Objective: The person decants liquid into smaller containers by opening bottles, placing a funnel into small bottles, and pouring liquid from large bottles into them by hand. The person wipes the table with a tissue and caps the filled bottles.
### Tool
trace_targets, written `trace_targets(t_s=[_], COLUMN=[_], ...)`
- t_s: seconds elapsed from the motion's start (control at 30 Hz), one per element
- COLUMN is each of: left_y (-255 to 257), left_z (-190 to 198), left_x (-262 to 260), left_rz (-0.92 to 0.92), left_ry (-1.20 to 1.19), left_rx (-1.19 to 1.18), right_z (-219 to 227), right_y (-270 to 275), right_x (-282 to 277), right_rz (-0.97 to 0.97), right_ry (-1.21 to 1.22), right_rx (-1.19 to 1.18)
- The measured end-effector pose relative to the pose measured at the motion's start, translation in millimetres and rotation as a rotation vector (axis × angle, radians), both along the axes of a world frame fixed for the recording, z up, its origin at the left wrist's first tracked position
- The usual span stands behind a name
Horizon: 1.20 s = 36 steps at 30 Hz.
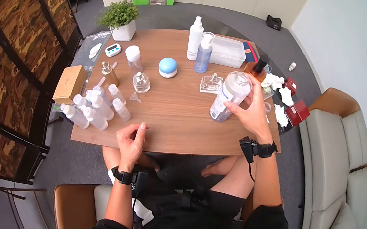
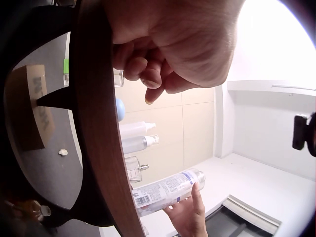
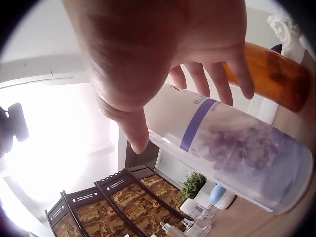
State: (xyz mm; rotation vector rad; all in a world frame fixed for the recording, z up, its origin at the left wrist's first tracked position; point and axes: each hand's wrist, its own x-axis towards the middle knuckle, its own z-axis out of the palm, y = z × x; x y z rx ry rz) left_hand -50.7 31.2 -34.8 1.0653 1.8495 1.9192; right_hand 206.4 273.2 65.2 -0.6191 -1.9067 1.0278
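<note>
My right hand (image 1: 254, 114) grips the upper part of a large clear bottle (image 1: 227, 100) at the table's right side. Purple flowers and a violet band show on this bottle (image 3: 237, 148) in the right wrist view, the thumb of my right hand (image 3: 143, 54) on one side and the fingers on the other. Whether its base touches the table, I cannot tell. Holding nothing, my left hand (image 1: 131, 141) is at the table's front edge with its fingers loosely curled. Several small clear bottles (image 1: 100, 106) stand close to its left.
A glass perfume bottle (image 1: 211, 84), a tall white bottle (image 1: 195, 39), a bluish pump bottle (image 1: 203, 55) and an amber bottle (image 1: 255, 70) stand around the held bottle. Farther left are a blue-lidded jar (image 1: 168, 67), a funnel (image 1: 136, 97), a cardboard box (image 1: 70, 84) and a potted plant (image 1: 123, 31).
</note>
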Motion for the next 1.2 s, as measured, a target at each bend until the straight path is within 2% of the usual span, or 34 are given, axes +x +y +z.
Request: trace_targets(t_s=[0.03,0.17,0.27,0.43,0.67,0.9,0.97,1.2], left_y=[0.1,-0.3,-0.7,-0.7,-0.9,-1.5,-1.2,-0.2], left_z=[0.3,2.2,1.3,-1.0,-3.3,1.0,0.6,-0.7], left_x=[0.0,-0.1,-1.0,-1.0,-1.8,-0.5,-0.8,0.5], left_rz=[-0.001,-0.007,-0.001,-0.012,-0.028,-0.026,-0.025,-0.012], left_ry=[0.011,0.044,0.047,-0.011,-0.033,-0.032,-0.023,-0.034], left_rx=[-0.001,0.01,0.006,0.011,0.029,0.031,0.024,0.024], right_z=[1.6,11.5,11.8,31.7,36.8,35.5,34.1,26.3], right_y=[-0.5,-1.3,3.2,6.2,6.6,6.2,4.7,-2.4], right_x=[-0.7,-3.5,-9.1,-9.4,-11.6,-10.1,-10.0,-15.6], right_rz=[0.012,0.033,-0.006,-0.116,-0.133,-0.198,-0.229,-0.21], right_ry=[0.06,-0.007,0.079,0.178,0.208,0.171,0.133,0.031], right_rx=[-0.025,0.049,0.06,-0.094,-0.029,0.03,0.114,0.249])
